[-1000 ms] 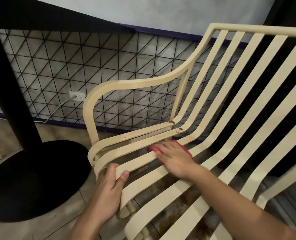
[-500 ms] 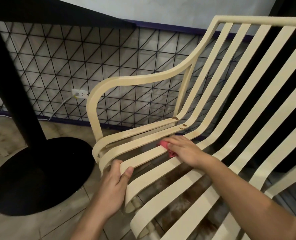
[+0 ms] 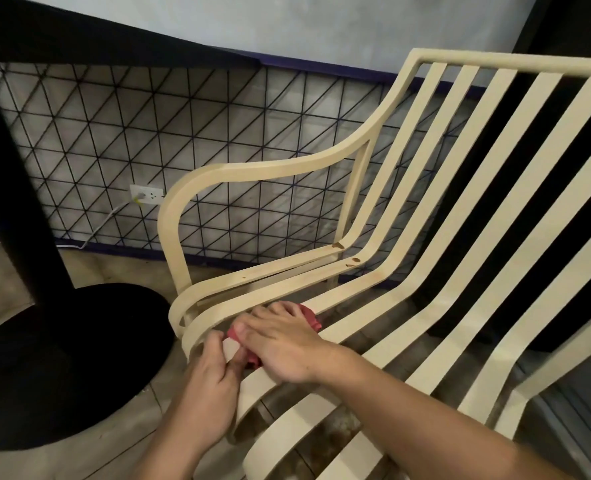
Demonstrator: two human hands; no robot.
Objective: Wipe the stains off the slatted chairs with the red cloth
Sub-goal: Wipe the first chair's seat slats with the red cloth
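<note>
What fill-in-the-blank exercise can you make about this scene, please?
The right hand presses a ___ cloth onto the chair.
The left hand grips the chair at its ___ edge.
The table base left of the chair is ___.
Missing words: red; front; black.

The floor (image 3: 114, 455) is grey tile with visible joints, discoloured brown near the wall. A round black base (image 3: 62, 362) rests flat on it at left and carries an upright black column (image 3: 20, 216). The cream slatted chair (image 3: 252, 169) stands just beside the base. Brown staining on the tile shows through the seat gaps. A white cord (image 3: 110, 216) runs down toward the wall foot.
</note>
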